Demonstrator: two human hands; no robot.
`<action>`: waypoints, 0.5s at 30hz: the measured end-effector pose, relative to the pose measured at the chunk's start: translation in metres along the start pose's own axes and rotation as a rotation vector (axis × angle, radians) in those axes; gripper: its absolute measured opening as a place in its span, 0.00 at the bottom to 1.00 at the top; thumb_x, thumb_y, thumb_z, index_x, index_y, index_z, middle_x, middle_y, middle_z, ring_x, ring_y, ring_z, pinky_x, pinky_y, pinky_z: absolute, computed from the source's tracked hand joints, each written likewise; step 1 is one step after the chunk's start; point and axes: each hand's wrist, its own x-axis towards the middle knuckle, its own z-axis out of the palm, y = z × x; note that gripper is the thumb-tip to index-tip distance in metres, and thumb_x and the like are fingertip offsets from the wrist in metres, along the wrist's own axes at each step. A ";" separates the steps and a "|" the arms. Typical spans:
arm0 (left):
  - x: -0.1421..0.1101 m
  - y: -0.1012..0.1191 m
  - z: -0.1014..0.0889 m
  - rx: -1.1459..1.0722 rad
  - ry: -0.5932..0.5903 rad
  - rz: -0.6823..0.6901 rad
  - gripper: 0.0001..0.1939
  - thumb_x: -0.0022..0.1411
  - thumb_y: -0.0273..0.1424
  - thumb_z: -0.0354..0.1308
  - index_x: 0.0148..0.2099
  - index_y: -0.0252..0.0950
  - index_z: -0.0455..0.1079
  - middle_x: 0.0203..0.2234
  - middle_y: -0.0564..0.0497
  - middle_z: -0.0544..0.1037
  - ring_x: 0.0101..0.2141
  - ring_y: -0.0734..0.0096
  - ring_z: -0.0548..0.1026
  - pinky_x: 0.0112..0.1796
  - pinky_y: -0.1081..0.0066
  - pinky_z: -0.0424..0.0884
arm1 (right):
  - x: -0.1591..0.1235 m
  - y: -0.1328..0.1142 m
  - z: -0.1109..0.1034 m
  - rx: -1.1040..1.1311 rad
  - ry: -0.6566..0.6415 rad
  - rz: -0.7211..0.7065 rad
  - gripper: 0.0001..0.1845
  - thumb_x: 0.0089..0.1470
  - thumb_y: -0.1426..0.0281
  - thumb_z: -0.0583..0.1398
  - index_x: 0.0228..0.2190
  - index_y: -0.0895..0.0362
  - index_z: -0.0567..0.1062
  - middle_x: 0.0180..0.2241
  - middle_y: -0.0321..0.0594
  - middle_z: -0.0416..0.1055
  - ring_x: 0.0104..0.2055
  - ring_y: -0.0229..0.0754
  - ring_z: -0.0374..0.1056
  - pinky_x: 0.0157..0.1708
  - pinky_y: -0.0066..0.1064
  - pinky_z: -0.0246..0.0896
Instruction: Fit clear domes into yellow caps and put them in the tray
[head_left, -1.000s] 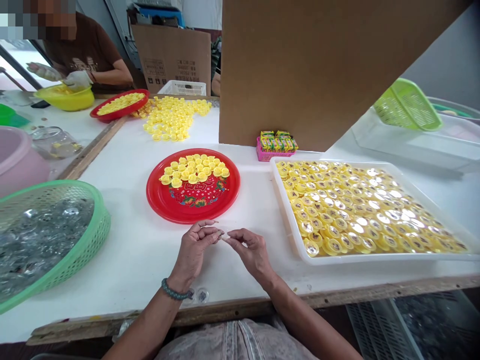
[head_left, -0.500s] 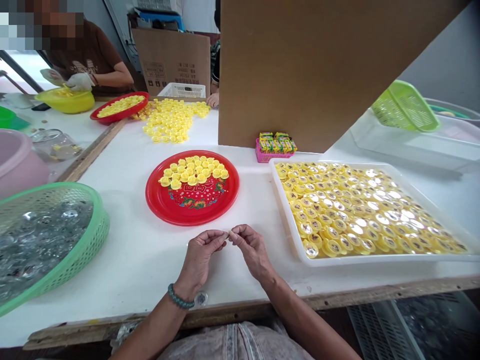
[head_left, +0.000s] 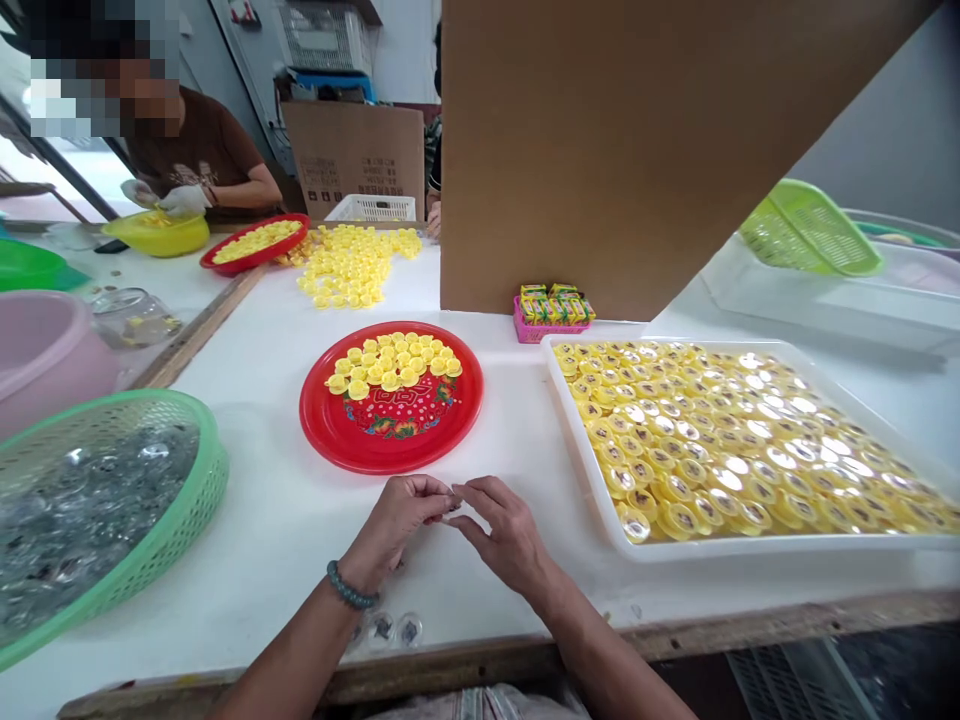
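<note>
My left hand [head_left: 395, 525] and my right hand [head_left: 504, 532] meet fingertip to fingertip over the white table [head_left: 262, 520], just in front of the red plate [head_left: 391, 440]. Both are pinched on a tiny pale piece [head_left: 452, 507] between them, too small to name. The plate carries several yellow caps [head_left: 390, 362] on its far half. To the right a white tray [head_left: 600, 500] is packed with several yellow caps with clear lids [head_left: 720, 430]. Two small clear lids [head_left: 397, 630] lie by my left wrist near the table's edge.
A green basket of clear lids [head_left: 97, 500] stands at the left, a pink tub [head_left: 45, 345] behind it. A tall cardboard box [head_left: 622, 150] and a pink basket of small packets [head_left: 553, 305] stand behind the tray. Loose yellow caps [head_left: 352, 262] lie farther back. A gloved person [head_left: 187, 165] works at a yellow bowl.
The view has tilted up, so everything sits lower in frame. My hands stay together, still pinching the tiny piece; the right fingers have shifted slightly over the left.
</note>
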 end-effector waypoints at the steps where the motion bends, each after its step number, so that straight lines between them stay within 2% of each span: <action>1: 0.002 0.003 0.000 0.024 -0.024 -0.005 0.08 0.46 0.32 0.65 0.27 0.31 0.73 0.21 0.51 0.73 0.25 0.73 0.67 0.29 0.74 0.62 | 0.000 0.001 0.001 -0.034 0.010 -0.007 0.18 0.53 0.72 0.60 0.47 0.53 0.69 0.38 0.43 0.70 0.40 0.42 0.66 0.39 0.35 0.64; 4: 0.012 0.016 -0.004 0.185 -0.117 0.045 0.10 0.49 0.35 0.62 0.32 0.33 0.74 0.27 0.49 0.77 0.31 0.67 0.72 0.34 0.71 0.66 | 0.001 0.002 0.002 -0.078 0.065 0.027 0.16 0.52 0.75 0.60 0.44 0.54 0.70 0.36 0.41 0.70 0.38 0.42 0.67 0.38 0.34 0.64; 5: 0.020 0.023 -0.008 0.291 -0.106 0.093 0.11 0.51 0.36 0.61 0.35 0.34 0.74 0.28 0.49 0.77 0.31 0.66 0.72 0.34 0.70 0.66 | 0.002 0.001 0.002 -0.081 0.092 0.050 0.15 0.51 0.75 0.60 0.42 0.54 0.70 0.36 0.41 0.70 0.38 0.41 0.67 0.37 0.34 0.65; 6: 0.029 0.030 -0.015 0.427 -0.050 0.153 0.12 0.52 0.37 0.60 0.36 0.35 0.74 0.28 0.49 0.77 0.31 0.66 0.72 0.33 0.69 0.67 | 0.003 0.001 0.001 -0.082 0.118 0.072 0.14 0.51 0.74 0.60 0.41 0.55 0.70 0.35 0.41 0.70 0.37 0.41 0.67 0.37 0.33 0.65; 8: 0.055 0.048 -0.031 0.748 0.175 0.300 0.12 0.54 0.36 0.58 0.38 0.36 0.73 0.29 0.50 0.77 0.29 0.66 0.72 0.33 0.68 0.67 | 0.003 0.000 0.002 -0.083 0.158 0.102 0.12 0.51 0.74 0.60 0.40 0.55 0.70 0.34 0.41 0.70 0.36 0.41 0.67 0.36 0.33 0.65; 10: 0.086 0.065 -0.050 1.078 0.387 0.439 0.11 0.56 0.34 0.56 0.40 0.35 0.72 0.33 0.48 0.76 0.33 0.63 0.72 0.36 0.66 0.67 | 0.004 0.000 0.003 -0.086 0.165 0.109 0.12 0.51 0.73 0.60 0.40 0.55 0.70 0.34 0.41 0.70 0.36 0.41 0.67 0.36 0.33 0.65; 12: 0.116 0.079 -0.065 1.361 0.442 0.524 0.11 0.58 0.32 0.54 0.43 0.33 0.70 0.39 0.44 0.74 0.40 0.59 0.71 0.42 0.65 0.66 | 0.004 0.000 0.004 -0.088 0.158 0.102 0.13 0.51 0.73 0.60 0.41 0.55 0.69 0.34 0.41 0.70 0.37 0.42 0.67 0.36 0.33 0.65; 15: 0.151 0.087 -0.075 1.572 0.376 0.529 0.12 0.56 0.31 0.57 0.43 0.31 0.70 0.39 0.40 0.74 0.44 0.54 0.69 0.44 0.62 0.66 | 0.005 0.000 0.005 -0.084 0.149 0.093 0.14 0.51 0.73 0.60 0.42 0.55 0.69 0.35 0.42 0.70 0.37 0.42 0.67 0.36 0.34 0.66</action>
